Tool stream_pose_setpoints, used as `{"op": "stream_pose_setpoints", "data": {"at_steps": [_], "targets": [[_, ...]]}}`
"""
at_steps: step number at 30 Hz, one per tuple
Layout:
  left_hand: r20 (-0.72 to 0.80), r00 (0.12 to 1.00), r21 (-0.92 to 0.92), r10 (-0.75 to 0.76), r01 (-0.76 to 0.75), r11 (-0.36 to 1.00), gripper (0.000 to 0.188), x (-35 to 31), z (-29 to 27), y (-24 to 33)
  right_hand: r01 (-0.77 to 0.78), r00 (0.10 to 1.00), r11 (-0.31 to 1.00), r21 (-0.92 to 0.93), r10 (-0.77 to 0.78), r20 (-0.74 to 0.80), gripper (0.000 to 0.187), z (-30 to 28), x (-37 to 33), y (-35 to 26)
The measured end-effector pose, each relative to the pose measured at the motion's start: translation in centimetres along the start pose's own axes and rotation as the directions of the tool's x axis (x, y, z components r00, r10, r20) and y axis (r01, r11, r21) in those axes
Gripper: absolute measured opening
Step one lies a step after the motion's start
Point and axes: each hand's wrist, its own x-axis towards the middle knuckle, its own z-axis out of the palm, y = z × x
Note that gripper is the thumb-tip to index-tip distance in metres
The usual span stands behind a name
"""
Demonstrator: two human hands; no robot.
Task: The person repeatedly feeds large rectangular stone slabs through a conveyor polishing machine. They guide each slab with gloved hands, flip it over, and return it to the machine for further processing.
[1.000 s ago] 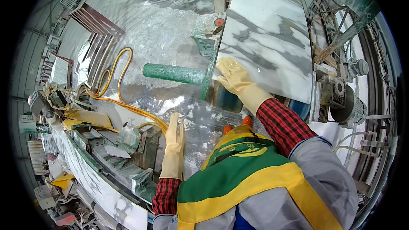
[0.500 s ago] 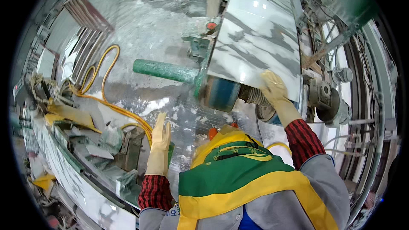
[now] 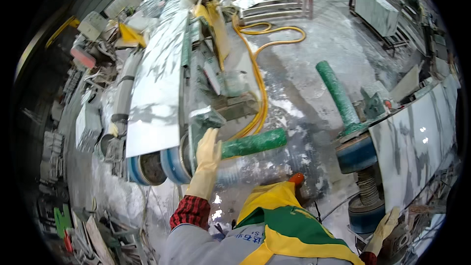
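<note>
My left hand (image 3: 208,153), in a cream rubber glove, is up beside the near end of the left machine bed, its fingers stretched out. It is next to a green metal pipe (image 3: 255,143) and blue-rimmed rollers (image 3: 175,166); whether it touches the frame is unclear. A white slab with grey veins (image 3: 154,113) lies on that bed. At the lower right my right hand (image 3: 387,225), gloved alike, is at the near edge of a second grey-veined slab (image 3: 417,142), fingers extended. That slab rests over a blue roller (image 3: 356,156). Neither hand appears to hold anything.
Yellow hoses (image 3: 261,93) run along the wet floor between the two beds. Another green pipe (image 3: 337,95) juts from the right bed. A rack (image 3: 274,10) and a stone block on a stand (image 3: 375,12) stand farther off. Metal clutter (image 3: 110,238) lies at lower left.
The view has swung left, bringing the left bed and its slab into fuller sight. My left hand is now beside that bed's end; my right hand has gone from the slab's top to its near edge.
</note>
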Motion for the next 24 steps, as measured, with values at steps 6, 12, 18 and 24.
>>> {"op": "stream_pose_setpoints", "data": {"at_steps": [6, 12, 18, 24], "targets": [[0.107, 0.948, 0.201, -0.298, 0.273, 0.941, 0.055, -14.4, -11.7, -5.4, 0.263, 0.964, 0.904, 0.338, -0.233, -0.126, 0.046, 3.1, -2.8, -15.2], [0.08, 0.943, 0.285, -0.323, 0.289, 0.914, 0.051, -17.7, -14.5, -8.2, 0.486, 0.843, 0.652, 0.582, -0.526, -0.116, 0.037, 0.4, -7.5, -31.3], [0.232, 0.922, 0.423, -0.31, 0.192, 0.886, 0.05, -18.7, -18.0, -9.6, 0.477, 0.797, 0.558, 0.679, -0.601, -0.066, 0.029, 1.2, -12.7, -37.5], [-0.038, 0.882, 0.191, -0.47, 0.469, 0.863, 0.062, -23.2, -19.9, -19.2, 0.519, 0.692, 0.502, 0.692, -0.722, 0.005, 0.027, -2.3, -19.4, -47.4]]}}
